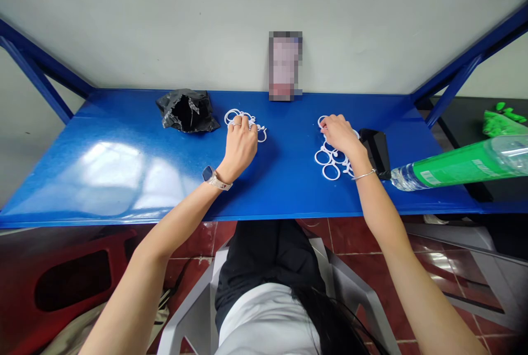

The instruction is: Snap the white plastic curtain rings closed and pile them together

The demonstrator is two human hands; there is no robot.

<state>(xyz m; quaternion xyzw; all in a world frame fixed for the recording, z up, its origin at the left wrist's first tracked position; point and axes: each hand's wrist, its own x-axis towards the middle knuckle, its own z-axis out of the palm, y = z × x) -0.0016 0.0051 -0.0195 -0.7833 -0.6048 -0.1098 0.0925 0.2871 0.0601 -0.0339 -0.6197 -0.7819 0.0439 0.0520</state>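
On the left, my left hand [240, 140] reaches down onto a small group of white plastic rings [262, 134], fingers bent and close together on them. The fingertips are partly hidden by the back of the hand. Over a second, larger group of linked-looking white plastic rings [331, 171] is my right hand [339, 132]. Its thumb and fingers pinch a white ring [321, 121] at the far edge of that group. Some rings lie hidden under the right hand and wrist.
A crumpled black plastic bag [187, 111] gapes open left of the rings. A phone-like blurred object [285, 66] leans on the wall. Right of the rings are a black box-like object [375, 151] and a green-labelled bottle [457, 163] on its side. Blue braces [454, 91] flank the blue table [284, 190].
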